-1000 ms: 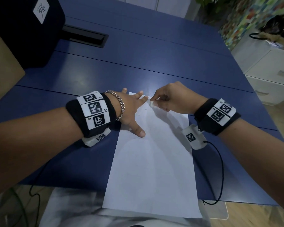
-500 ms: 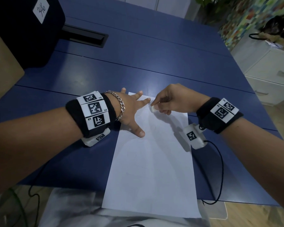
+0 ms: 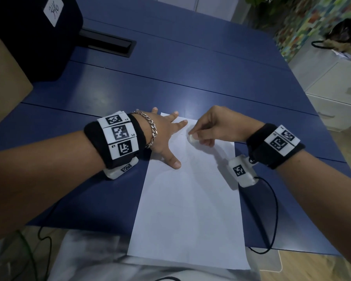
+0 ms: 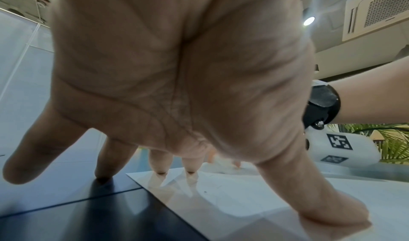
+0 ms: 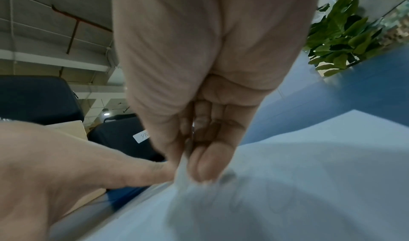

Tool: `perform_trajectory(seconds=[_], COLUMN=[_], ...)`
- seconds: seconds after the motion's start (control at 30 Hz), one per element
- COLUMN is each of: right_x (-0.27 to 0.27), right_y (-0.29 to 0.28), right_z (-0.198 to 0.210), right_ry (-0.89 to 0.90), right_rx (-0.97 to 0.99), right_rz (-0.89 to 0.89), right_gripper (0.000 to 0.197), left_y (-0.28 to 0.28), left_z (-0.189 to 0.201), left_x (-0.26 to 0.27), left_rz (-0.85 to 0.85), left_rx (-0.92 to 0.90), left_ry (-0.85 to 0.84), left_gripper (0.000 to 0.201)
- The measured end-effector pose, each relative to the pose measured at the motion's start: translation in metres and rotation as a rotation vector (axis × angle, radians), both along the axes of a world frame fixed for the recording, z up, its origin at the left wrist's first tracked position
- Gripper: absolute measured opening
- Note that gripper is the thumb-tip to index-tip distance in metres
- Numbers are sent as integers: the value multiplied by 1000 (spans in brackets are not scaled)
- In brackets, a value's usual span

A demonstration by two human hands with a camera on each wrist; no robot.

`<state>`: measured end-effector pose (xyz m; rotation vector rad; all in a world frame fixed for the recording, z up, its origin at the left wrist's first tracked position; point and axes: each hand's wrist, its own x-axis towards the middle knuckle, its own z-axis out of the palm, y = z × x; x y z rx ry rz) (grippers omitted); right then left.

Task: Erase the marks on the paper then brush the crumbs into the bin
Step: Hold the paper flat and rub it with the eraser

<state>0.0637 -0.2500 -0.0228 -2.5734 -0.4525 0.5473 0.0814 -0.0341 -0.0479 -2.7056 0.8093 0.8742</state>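
A white sheet of paper [image 3: 190, 209] lies lengthwise on the blue table [image 3: 190, 78], its near end hanging over the table's edge. Faint pencil marks show near its far end. My left hand [image 3: 166, 134] lies flat and spread on the paper's far left corner, thumb and fingertips pressing it down; the left wrist view shows the fingertips [image 4: 190, 172] on the paper [image 4: 254, 197]. My right hand [image 3: 209, 128] pinches a small white eraser [image 3: 192, 138] and holds it against the paper close to the left index finger. In the right wrist view the eraser [image 5: 183, 173] is blurred.
A black case with a white label [image 3: 34, 33] stands at the far left of the table, beside a black cable slot [image 3: 109, 44]. White drawers [image 3: 336, 94] stand to the right of the table. A black cable [image 3: 272, 216] loops from my right wrist over the table's near edge.
My right hand with the eraser has slid a little toward me and to the right along the paper. The left hand has stayed in place.
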Motion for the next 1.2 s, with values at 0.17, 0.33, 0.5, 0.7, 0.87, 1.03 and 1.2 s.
perform_trajectory(seconds=[0.17,0.33,0.5,0.7,0.87,1.03,1.2], right_x=[3,-3,-3,7,5,10,6], right_y=[-3,-4,-4,1,14,11,6], right_z=[-5,1,-6,-3,-6,-6,-3], right_ry=[-144,72,-107,-143,-141,-237,-84], right_rx=[-28,37,-3,-43,-12,-90,-43], right_rz=[-28,12,-1,-1,12,3,17], right_gripper=[16,12,15,15,17,17,15], left_y=[-1,-1,-2,-1,1,1,1], left_z=[1,2,2,2,0,-4,-4], left_x=[0,-1,0,1,-1,2,1], left_rz=[-3,1,-2,6,4,-1,4], left_rx=[1,10,9,-1,-3,-13,-11], left_ry=[-3,-1,-3,-3,-28,-22,-16], left_gripper=[141,143,143,148,151,153,151])
